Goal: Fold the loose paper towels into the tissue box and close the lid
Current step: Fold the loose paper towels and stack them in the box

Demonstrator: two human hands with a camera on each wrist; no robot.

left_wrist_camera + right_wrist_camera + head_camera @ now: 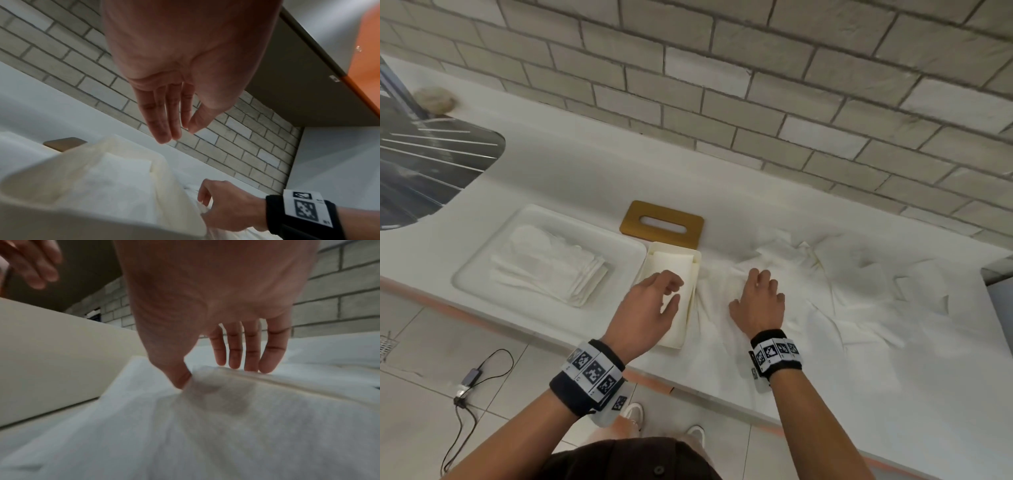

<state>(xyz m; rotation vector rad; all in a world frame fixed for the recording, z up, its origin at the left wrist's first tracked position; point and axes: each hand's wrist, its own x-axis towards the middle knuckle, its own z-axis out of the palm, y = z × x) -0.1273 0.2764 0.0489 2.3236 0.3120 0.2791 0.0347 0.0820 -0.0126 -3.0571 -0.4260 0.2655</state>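
The cream tissue box (697,270) stands open on the white counter with a folded towel (673,265) lying inside. Its gold lid (630,221) with a slot lies flat just behind it. My left hand (671,291) hovers over the box with relaxed fingers and holds nothing; the left wrist view shows those fingers (164,129) straight above the box (160,162). Loose paper towels (842,298) spread crumpled to the right. My right hand (750,291) rests on them beside the box, thumb and fingers (248,356) pinching a raised fold of paper towel (226,386).
A shallow white tray (482,246) left of the box holds a stack of folded towels (548,270). A sink (414,164) sits at the far left, a brick wall (756,85) behind the counter. The counter's front edge (688,380) runs just below my wrists.
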